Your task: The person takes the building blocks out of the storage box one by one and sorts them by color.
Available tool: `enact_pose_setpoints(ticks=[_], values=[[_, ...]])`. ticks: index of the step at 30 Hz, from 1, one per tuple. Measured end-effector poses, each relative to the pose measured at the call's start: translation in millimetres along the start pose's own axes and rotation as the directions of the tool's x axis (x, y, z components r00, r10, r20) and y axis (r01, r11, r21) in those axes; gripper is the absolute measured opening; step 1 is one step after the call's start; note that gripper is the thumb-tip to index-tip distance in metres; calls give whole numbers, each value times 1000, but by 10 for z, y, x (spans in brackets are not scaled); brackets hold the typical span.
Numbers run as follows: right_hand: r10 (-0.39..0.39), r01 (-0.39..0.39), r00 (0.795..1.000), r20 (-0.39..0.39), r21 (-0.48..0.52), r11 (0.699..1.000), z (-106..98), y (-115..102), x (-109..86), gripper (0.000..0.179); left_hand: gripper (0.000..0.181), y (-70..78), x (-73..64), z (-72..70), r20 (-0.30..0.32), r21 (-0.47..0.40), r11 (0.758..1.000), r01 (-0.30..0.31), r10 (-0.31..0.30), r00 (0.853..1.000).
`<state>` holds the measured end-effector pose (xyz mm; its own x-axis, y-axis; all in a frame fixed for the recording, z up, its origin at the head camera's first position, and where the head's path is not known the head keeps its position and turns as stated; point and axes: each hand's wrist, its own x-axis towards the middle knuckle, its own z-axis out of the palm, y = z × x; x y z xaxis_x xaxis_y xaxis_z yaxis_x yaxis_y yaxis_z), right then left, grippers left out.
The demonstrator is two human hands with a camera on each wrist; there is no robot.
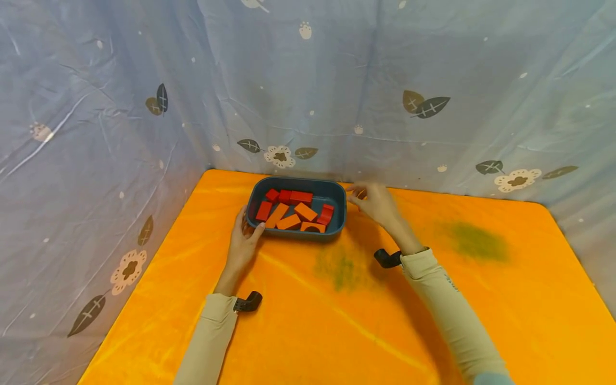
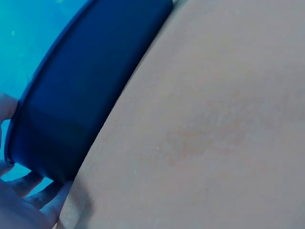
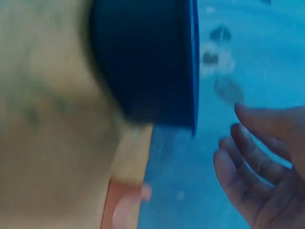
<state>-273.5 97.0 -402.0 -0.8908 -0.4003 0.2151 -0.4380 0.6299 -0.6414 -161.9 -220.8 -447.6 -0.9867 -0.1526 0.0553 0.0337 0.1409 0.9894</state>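
Observation:
A dark blue-grey plastic bin [image 1: 332,188] stands near the back edge of the table, holding several red and orange toy blocks [image 1: 305,212]. My left hand [image 1: 244,240] grips the bin's left front corner, thumb at the rim and fingers around the outer end. In the left wrist view that hand [image 2: 28,195] shows at the bin's wall. Just off the bin's right end is my right hand [image 1: 377,203], its fingers loosely curved with nothing between them. Beside the bin in the right wrist view lies an orange block [image 3: 121,202] with a curved cutout, partly blurred.
An orange-yellow cloth [image 1: 308,321] covers the table and has blurry green patches [image 1: 476,240]. Blue-grey curtains [image 1: 356,80] with leaf and flower prints hang close behind the table and along its left side. A black wrist camera [image 1: 387,258] sits on the right forearm.

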Motion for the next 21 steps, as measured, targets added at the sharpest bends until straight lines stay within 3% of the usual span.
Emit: enact_pose_setpoints(ticks=[4,7,11,15,21], values=[[-81,89,984,159,-42,995,158,-233,11,27,74,-6,0,-7,5,1,1000,-5,5,1000],[-138,166,950,279,-78,983,283,-339,10,26,73,-11,5,-12,5,6,1000,-8,8,1000],[-150,214,903,402,-120,969,421,-416,19,25,72,-18,14,-13,2,2,1000,-11,11,1000],[-113,210,881,459,-165,964,510,-454,40,24,72,-31,16,-11,4,-6,1000,-15,15,1000],[-61,185,873,484,-214,959,559,-461,107,22,72,-36,4,-5,5,-11,1000,-24,24,1000]])
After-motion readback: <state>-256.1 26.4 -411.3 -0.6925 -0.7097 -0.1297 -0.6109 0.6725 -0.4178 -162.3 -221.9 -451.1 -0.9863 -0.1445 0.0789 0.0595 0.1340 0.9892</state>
